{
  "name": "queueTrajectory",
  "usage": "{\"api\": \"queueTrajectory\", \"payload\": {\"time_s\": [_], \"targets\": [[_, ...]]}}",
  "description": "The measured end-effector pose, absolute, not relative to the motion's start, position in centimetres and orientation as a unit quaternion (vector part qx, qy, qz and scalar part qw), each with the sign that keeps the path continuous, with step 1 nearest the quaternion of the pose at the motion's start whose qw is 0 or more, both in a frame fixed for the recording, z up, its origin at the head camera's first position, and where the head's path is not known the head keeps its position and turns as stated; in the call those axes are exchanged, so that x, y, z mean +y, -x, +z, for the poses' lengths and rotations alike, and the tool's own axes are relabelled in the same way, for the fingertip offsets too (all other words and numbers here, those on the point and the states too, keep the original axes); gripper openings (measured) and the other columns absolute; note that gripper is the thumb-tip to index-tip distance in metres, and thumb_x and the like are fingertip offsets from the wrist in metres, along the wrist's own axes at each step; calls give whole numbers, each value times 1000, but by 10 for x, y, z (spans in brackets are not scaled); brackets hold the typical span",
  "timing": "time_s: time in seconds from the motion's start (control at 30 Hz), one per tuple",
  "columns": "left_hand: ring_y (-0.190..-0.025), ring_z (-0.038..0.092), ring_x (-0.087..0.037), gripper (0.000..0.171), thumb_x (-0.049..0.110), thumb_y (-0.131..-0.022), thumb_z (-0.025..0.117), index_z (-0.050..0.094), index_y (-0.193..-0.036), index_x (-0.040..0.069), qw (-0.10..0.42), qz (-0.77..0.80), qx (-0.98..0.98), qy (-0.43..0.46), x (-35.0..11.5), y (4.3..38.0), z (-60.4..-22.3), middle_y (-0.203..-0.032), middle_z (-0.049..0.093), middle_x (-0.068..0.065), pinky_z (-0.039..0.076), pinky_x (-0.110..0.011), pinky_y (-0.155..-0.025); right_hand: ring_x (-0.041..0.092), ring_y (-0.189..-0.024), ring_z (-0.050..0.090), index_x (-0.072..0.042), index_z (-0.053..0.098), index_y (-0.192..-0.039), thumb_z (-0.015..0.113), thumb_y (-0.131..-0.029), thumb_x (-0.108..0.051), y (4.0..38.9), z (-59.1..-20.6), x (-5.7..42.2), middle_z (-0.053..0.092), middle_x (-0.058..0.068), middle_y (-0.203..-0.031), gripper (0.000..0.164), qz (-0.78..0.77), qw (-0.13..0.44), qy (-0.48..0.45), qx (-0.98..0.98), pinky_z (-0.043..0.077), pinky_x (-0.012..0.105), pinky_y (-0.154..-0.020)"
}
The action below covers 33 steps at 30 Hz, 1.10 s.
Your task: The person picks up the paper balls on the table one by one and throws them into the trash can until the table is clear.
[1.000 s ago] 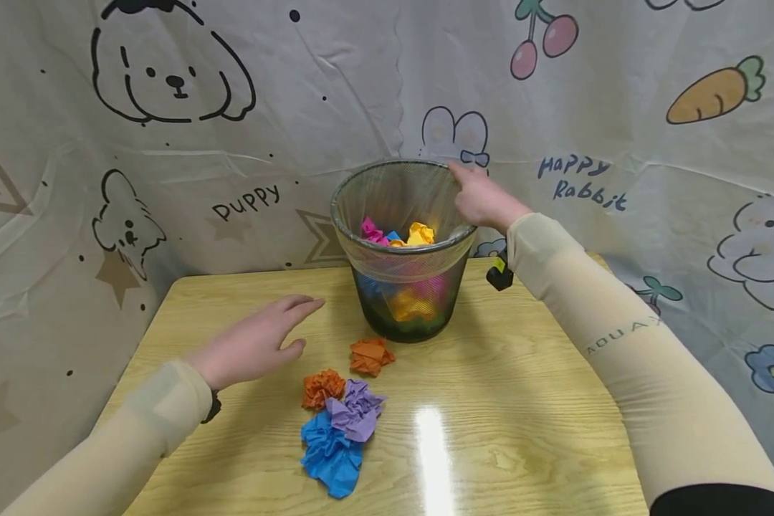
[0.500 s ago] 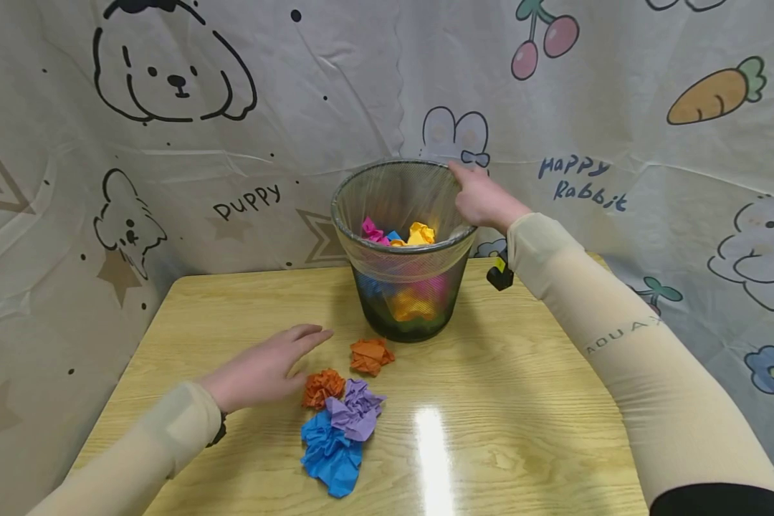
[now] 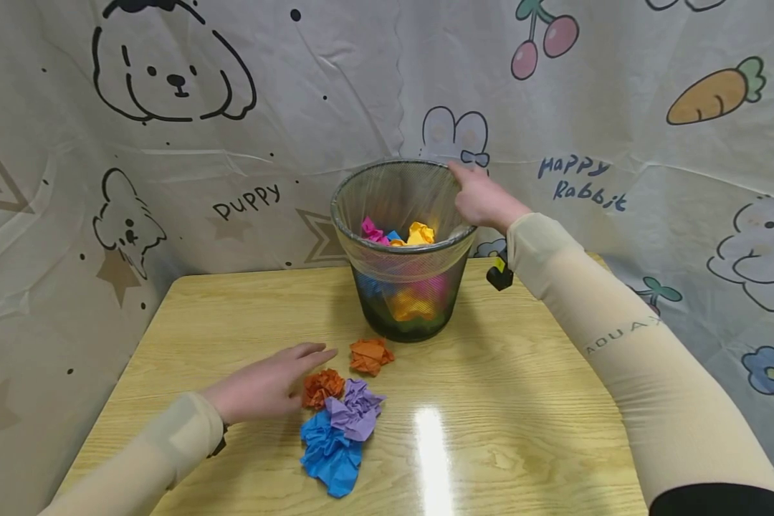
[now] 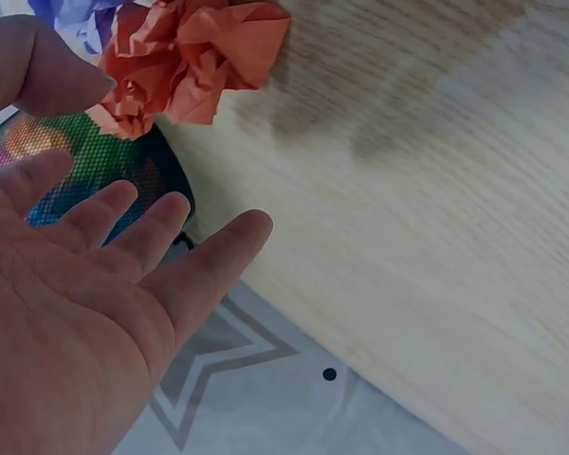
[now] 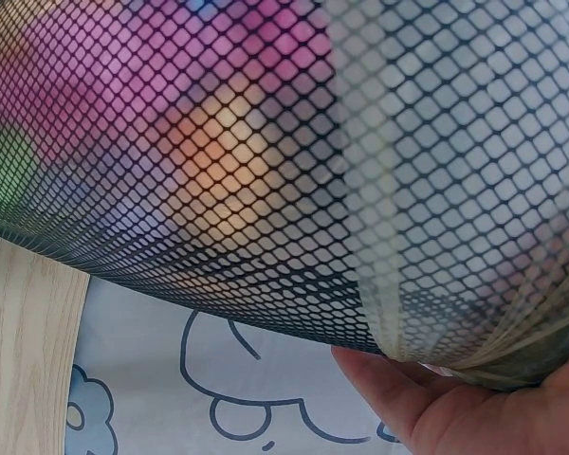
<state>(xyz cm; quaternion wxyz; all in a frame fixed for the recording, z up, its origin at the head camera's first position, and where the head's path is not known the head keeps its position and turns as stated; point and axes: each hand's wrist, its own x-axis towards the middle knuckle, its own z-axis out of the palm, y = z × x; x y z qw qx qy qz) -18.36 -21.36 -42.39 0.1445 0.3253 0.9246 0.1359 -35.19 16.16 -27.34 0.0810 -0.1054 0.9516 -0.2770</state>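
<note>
My left hand (image 3: pixel 264 387) hovers with fingers spread and extended beside a crumpled orange paper ball (image 3: pixel 323 389) on the table. In the left wrist view the palm is bare, and a crumpled orange paper (image 4: pixel 194 62) lies past the thumb. Against that ball rests a purple paper ball (image 3: pixel 356 410), which overlaps a blue one (image 3: pixel 332 455). Another orange paper ball (image 3: pixel 370 357) sits just in front of a black mesh wastebasket (image 3: pixel 403 287). My right hand (image 3: pixel 486 199) grips the basket's right rim; in the right wrist view its fingers (image 5: pixel 389 389) are partly hidden by the liner.
Inside the wastebasket, under a clear plastic liner, lie several crumpled papers, including a yellow one (image 3: pixel 421 233) and a pink one (image 3: pixel 373 231). It stands near the back edge of the wooden table (image 3: pixel 522 401). A printed curtain (image 3: pixel 335 86) hangs right behind.
My left hand has come down and toward me, to the orange paper ball beside the purple one. The right hand and wastebasket have stayed still.
</note>
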Motion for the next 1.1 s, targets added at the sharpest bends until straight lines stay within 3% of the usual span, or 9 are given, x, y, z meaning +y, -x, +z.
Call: {"api": "queueTrajectory", "payload": {"time_s": [0.3, 0.4, 0.7, 1.1], "targets": [[-132, 51, -32, 87, 1, -84, 66, 34, -162, 21, 168, 146, 920, -324, -212, 181, -434, -162, 34, -16, 46, -27, -64, 37, -154, 2, -17, 2, -167, 26, -100, -2, 352, -274, 162, -4, 21, -169, 72, -277, 78, 108, 952, 8, 50, -122], [-131, 51, -32, 87, 2, -85, 69, 33, -163, 21, 175, 147, 918, -324, -211, 180, -436, -163, 32, -15, 46, -26, -62, 37, -154, 2, -17, 2, -167, 27, -100, -2, 352, -274, 162, -4, 21, -169, 72, -277, 77, 107, 952, 8, 50, -122], [-134, 51, -37, 72, 9, -92, 72, 43, -157, 20, 156, 130, 915, -350, -207, 179, -447, -161, 36, -15, 55, -43, -90, 38, -154, 5, -17, 2, -167, 27, -100, -2, 352, -274, 162, -2, 22, -169, 73, -279, 78, 105, 951, 10, 51, -122], [-130, 55, -36, 62, 17, -101, 65, 44, -158, 29, 135, 104, 917, -360, -200, 175, -454, -160, 38, -15, 56, -45, -89, 37, -154, -1, -18, 0, -166, 26, -100, -1, 351, -274, 162, -7, 21, -169, 74, -283, 84, 105, 950, 6, 51, -122]]}}
